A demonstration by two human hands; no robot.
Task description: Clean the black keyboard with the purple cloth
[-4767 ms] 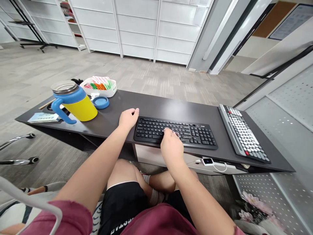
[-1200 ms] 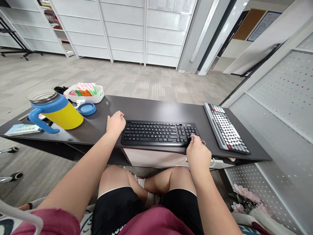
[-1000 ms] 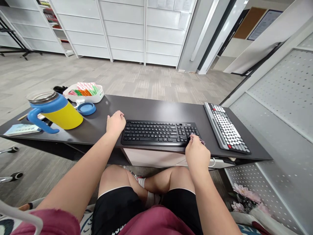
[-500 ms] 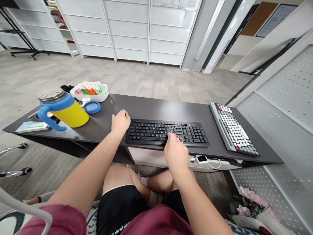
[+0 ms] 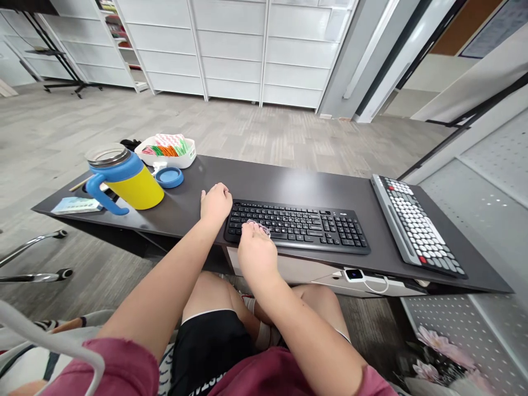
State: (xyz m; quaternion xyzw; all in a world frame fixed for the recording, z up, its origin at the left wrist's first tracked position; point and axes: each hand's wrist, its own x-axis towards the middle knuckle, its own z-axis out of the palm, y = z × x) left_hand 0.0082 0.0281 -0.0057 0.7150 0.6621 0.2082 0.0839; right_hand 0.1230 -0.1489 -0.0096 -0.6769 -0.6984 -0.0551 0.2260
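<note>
Resting curled on the matte dark tabletop [image 5: 289, 184], the left hand [image 5: 215, 202] touches the black keyboard's [image 5: 297, 225] left end; the right hand [image 5: 256, 254] pinches something small and pinkish over its front-left keys. Two flat rectangular keyboards lie here: the black one central, a grey-and-white one [image 5: 416, 228] rightward.

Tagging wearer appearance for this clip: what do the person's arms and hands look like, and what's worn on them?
Both arms are bare from the upper arm down, with short maroon sleeves with a raw-looking edge. The left hand and right hand are ungloved; no watch, ring or wristband shows. Black shorts with white trim.
</note>
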